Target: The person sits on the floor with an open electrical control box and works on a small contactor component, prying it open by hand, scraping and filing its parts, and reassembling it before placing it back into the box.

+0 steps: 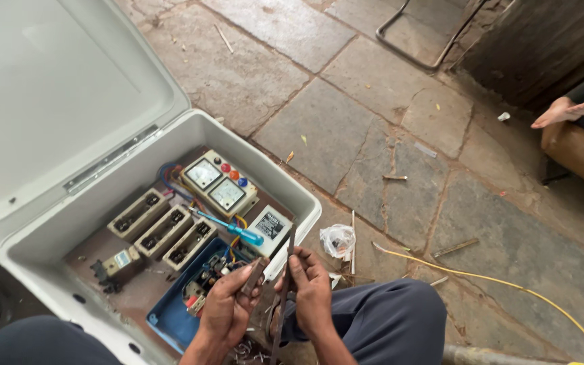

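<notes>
- Left hand (228, 307) grips one end of a thin dark strip (284, 290).
- Right hand (311, 290) pinches it; it runs near-vertical, over the open enclosure (292, 192).

The open enclosure (170, 223) was crowded — meters (216, 184), fuse holders (163, 233) and a blue screwdriver (228, 226) filled its floor. To its right, stone paving (373, 128) lay mostly open — only a yellow wire (508, 284) crossed.

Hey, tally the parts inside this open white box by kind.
Square white dial meters: 2
Beige rectangular fuse holders: 3
Blue-handled screwdriver: 1
Small round coloured buttons: 4
Total: 10
</notes>
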